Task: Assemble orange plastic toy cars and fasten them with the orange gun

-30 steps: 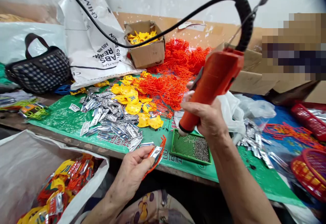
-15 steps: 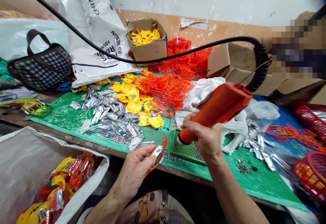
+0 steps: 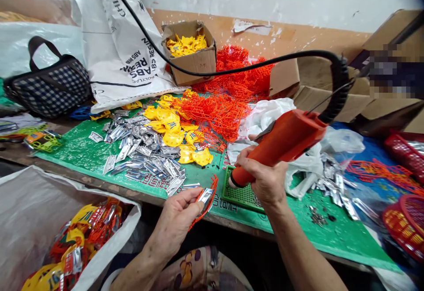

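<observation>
My left hand [image 3: 180, 211] pinches an orange plastic frame [image 3: 212, 196] with a shiny silver plate [image 3: 206, 195] lying against it, near the front edge of the table. My right hand [image 3: 266, 178] is wrapped round an orange electric screwdriver [image 3: 285, 138], its pale tip pointing down and left over a green perforated tray [image 3: 243, 194]. The screwdriver's black cable [image 3: 258, 66] arcs up behind it and off to the left. Beyond my left hand lie a heap of silver plates [image 3: 145, 154], yellow plastic pieces [image 3: 174, 127] and a tangle of orange frames [image 3: 215, 114].
An open white sack [image 3: 126, 233] at the left holds yellow, orange and silver pieces. A cardboard box [image 3: 195, 66] of yellow parts and a printed white bag [image 3: 112, 52] stand behind. Small screws [image 3: 317, 217] and a red basket [image 3: 406, 224] lie to the right.
The cable has swung, its left part now hanging more steeply. The view has shifted slightly. Both hands keep their holds, and the screwdriver is nearly in the same place.
</observation>
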A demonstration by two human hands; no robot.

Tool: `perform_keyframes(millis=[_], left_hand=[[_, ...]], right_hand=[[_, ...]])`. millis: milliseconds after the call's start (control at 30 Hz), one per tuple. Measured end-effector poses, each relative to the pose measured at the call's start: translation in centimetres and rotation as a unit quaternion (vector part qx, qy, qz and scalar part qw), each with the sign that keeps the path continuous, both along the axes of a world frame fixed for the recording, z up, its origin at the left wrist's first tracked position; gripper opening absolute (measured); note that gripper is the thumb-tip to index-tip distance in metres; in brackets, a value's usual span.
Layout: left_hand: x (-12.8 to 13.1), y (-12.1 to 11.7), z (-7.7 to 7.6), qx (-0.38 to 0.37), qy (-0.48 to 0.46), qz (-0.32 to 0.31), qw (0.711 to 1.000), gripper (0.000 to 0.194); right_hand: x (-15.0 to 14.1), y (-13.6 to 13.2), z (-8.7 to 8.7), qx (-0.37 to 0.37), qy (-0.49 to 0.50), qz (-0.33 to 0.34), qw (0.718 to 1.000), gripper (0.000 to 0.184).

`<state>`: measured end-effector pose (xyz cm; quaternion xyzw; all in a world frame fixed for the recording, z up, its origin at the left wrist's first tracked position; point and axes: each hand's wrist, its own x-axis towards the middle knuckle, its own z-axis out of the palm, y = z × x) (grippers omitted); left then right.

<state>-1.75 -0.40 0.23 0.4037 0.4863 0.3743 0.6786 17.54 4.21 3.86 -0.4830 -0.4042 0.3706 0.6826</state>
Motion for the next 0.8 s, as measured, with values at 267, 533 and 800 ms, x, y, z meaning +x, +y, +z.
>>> perform_keyframes(millis=[267, 533, 800], left_hand=[[0.2, -0.01, -0.24, -0.003, 0.016, 0.012, 1.0, 0.025], [0.34, 0.04, -0.35, -0.004, 0.023, 0.011, 1.0, 0.025], [0.24, -0.01, -0.64, -0.003, 0.035, 0.011, 0.999, 0.024]], right_hand=[[-0.35, -0.04, 0.35, 0.009, 0.029, 0.01, 0.999, 0.011], [-0.54, -0.15, 0.33, 0.013, 0.008, 0.004, 1.0, 0.01], [-0.86, -0.15, 0.58, 0.028, 0.03, 0.01, 0.999, 0.019]])
